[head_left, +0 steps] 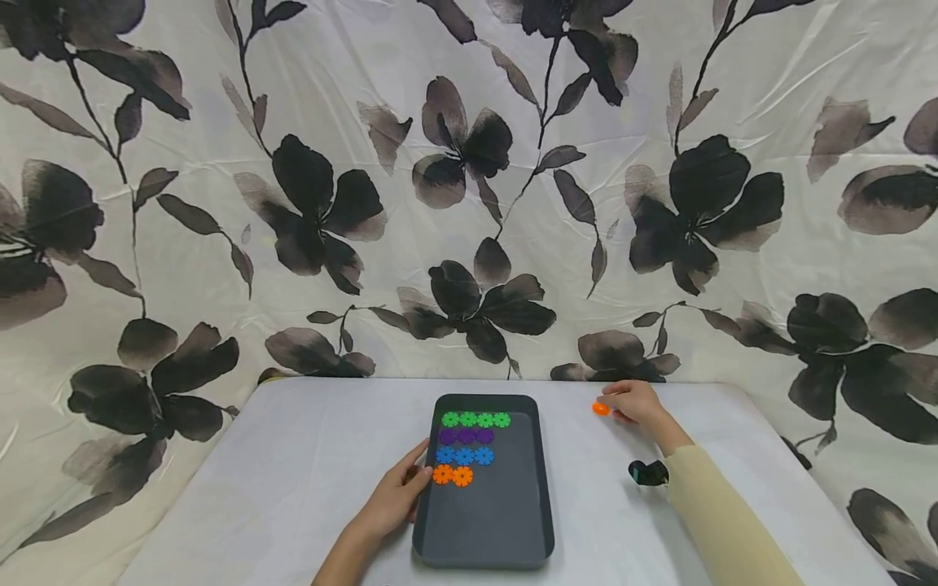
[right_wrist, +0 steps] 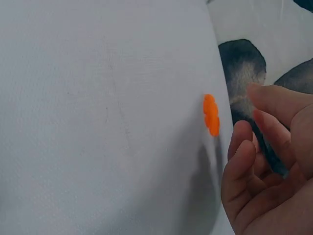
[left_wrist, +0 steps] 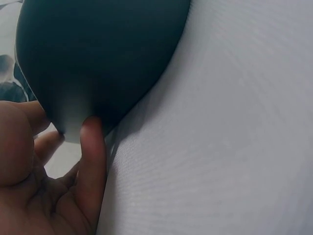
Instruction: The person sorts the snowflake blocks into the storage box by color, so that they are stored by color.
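A dark grey tray (head_left: pixel 506 521) lies on the white table, and my left hand (head_left: pixel 396 498) grips its left edge. In the left wrist view, the fingers of the left hand (left_wrist: pixel 58 171) are at the dark tray (left_wrist: pixel 107 54). Rows of flower-shaped discs lie in the tray: several green discs (head_left: pixel 467 419), three purple discs (head_left: pixel 466 437), three blue discs (head_left: pixel 464 456), two orange discs (head_left: pixel 462 476). A single orange disc (head_left: pixel 600 408) lies near the table's far edge. My right hand (head_left: pixel 636 403) is beside it; in the right wrist view, a gap separates the fingers from the disc (right_wrist: pixel 211 115).
The white table (head_left: pixel 293 488) ends at a floral cloth (head_left: pixel 469 228) hanging behind it. A black object (head_left: pixel 648 473) is at the right wrist, by the pale yellow sleeve (head_left: pixel 721 505).
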Action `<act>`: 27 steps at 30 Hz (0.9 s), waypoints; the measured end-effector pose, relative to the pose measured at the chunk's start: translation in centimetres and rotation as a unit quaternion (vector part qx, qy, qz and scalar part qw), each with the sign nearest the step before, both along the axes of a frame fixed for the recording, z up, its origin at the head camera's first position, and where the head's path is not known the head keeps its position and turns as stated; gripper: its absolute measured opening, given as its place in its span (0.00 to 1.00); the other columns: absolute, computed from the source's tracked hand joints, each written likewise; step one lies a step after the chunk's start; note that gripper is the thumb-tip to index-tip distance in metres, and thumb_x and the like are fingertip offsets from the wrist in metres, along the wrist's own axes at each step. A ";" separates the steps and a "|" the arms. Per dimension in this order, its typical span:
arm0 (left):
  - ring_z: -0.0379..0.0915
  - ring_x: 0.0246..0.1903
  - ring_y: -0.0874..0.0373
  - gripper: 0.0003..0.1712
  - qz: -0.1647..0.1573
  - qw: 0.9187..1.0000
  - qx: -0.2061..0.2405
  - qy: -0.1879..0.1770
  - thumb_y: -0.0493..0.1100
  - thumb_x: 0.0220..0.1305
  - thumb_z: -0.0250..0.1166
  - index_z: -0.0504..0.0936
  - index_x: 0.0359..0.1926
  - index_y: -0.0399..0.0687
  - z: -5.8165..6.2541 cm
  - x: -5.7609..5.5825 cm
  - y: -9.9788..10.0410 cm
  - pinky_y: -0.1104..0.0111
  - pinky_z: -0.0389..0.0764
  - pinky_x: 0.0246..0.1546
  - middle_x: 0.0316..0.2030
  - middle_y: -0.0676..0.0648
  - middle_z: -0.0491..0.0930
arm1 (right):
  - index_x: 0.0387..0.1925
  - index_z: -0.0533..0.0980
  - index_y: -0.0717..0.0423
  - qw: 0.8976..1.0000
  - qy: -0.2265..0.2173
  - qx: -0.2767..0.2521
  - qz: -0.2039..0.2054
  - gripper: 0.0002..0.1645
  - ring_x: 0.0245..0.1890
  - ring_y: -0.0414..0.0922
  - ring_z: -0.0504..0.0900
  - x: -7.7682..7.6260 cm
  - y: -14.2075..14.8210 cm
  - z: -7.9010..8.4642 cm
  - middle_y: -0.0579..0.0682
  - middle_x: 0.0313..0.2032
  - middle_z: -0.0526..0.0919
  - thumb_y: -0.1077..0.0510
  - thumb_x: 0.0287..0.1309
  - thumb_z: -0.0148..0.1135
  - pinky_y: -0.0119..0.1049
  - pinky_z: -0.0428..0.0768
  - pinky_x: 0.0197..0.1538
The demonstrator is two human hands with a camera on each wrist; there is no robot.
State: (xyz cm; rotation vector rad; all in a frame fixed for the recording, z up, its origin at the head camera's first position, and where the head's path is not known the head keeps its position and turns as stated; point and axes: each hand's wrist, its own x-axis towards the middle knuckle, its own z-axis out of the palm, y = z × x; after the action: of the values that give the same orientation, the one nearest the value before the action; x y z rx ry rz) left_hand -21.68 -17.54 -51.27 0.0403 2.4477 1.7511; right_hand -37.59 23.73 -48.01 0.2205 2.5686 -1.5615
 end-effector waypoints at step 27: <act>0.64 0.26 0.55 0.32 0.008 1.000 -0.014 -0.002 0.51 0.74 0.53 0.59 0.74 0.53 0.0 -0.1 0.1 0.66 0.76 0.19 0.42 0.43 0.70 | 0.46 0.81 0.61 0.996 0.041 0.080 -0.011 0.24 0.24 0.43 0.73 0.4 0.2 -2.5 0.56 0.42 0.81 0.55 0.47 0.75 0.33 0.72 0.26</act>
State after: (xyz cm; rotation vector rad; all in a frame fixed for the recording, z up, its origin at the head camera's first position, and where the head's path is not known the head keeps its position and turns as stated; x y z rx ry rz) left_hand -21.76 -17.48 -51.30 0.0135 2.4752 1.7212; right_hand -37.15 23.94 -50.51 0.2033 2.7665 -1.4004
